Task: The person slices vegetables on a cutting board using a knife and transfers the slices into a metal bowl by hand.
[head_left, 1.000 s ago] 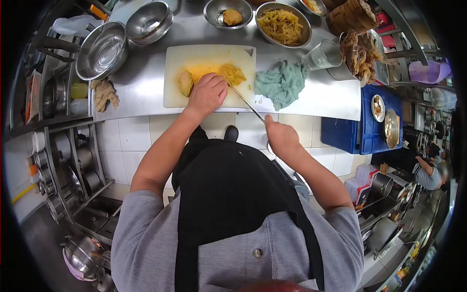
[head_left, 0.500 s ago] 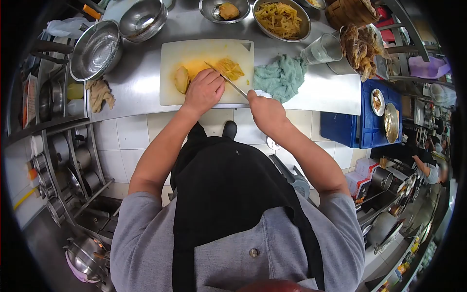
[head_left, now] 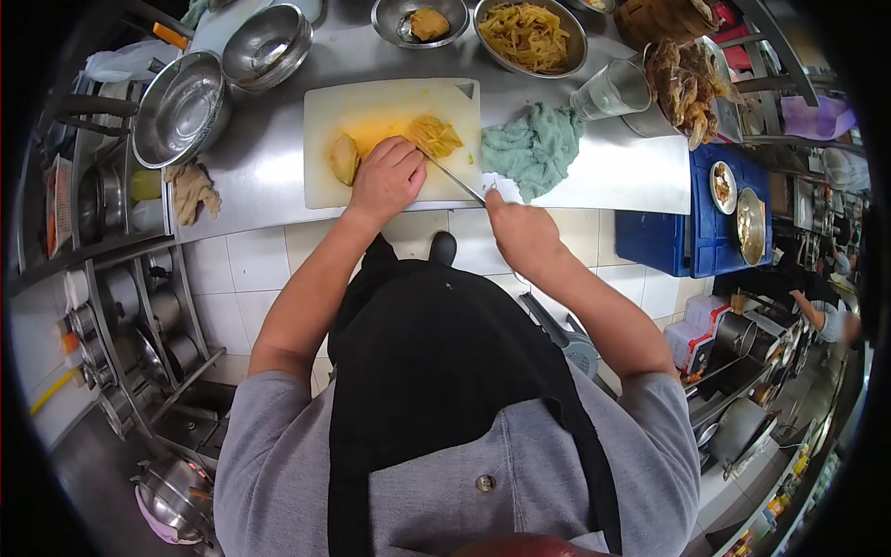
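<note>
On the white cutting board (head_left: 320,190), my left hand (head_left: 388,176) presses down with curled fingers on a piece of yellow pickled vegetable, which the fingers mostly hide. My right hand (head_left: 522,227) is closed round the handle of a knife (head_left: 457,178). Its blade slants up and left to my left fingertips, and the tip is hidden there. Just beyond the blade lies a heap of thin yellow slices (head_left: 435,136). A larger uncut vegetable piece (head_left: 345,159) rests left of my left hand.
A green cloth (head_left: 533,153) lies right of the board, near a clear glass (head_left: 610,91). Behind stand a bowl of shredded vegetable (head_left: 530,39) and a bowl with one piece (head_left: 430,25). Metal bowls (head_left: 182,109) and a beige rag (head_left: 193,192) are at left; blue crates (head_left: 661,243) at right.
My right hand has drawn the knife back toward me and to the right, so less blade shows past my left fingers. My left hand stays on the vegetable.
</note>
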The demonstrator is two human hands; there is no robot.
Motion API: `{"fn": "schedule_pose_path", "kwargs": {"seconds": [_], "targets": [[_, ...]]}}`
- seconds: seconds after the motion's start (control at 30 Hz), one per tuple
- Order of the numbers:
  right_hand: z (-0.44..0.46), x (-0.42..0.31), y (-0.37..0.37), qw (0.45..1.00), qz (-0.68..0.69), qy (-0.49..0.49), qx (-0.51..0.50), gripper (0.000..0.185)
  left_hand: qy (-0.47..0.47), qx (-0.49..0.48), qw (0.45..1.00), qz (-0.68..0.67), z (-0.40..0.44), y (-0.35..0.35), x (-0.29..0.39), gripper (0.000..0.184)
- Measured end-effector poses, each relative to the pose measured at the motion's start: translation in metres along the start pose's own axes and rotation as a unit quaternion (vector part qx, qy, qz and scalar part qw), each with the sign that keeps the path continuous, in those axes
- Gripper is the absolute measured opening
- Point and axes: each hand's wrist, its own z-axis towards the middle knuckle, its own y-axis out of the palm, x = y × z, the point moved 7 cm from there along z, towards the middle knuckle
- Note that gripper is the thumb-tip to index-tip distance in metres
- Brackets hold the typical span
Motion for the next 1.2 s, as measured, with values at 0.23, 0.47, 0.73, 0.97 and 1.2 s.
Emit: {"fn": "schedule_pose_path", "kwargs": {"seconds": [0.23, 0.47, 0.73, 0.97, 1.2], "targets": [[-0.01, 0.005, 0.016, 1.0, 0.016, 0.002, -0.001, 0.022, 0.002, 0.005, 1.0, -0.008, 0.002, -0.002, 0.003, 0.01], [-0.03, 0.012, 0.026, 0.999, 0.024, 0.022, -0.037, 0.025, -0.14, 0.02, 0.985, -0.098, -0.01, -0.031, -0.008, 0.023], [-0.024, 0.007, 0.022, 0.999, 0.036, 0.025, -0.017, 0.026, -0.053, -0.131, 0.989, -0.032, -0.011, -0.022, -0.006, 0.025], [-0.024, -0.003, 0.024, 0.998, 0.045, 0.045, -0.005, 0.028, 0.006, -0.147, 0.989, 0.016, -0.002, -0.019, 0.001, 0.025], [-0.025, -0.013, 0.029, 0.996, 0.056, 0.066, 0.038, 0.019, -0.011, -0.095, 0.994, -0.05, -0.003, -0.021, -0.005, 0.024]]}}
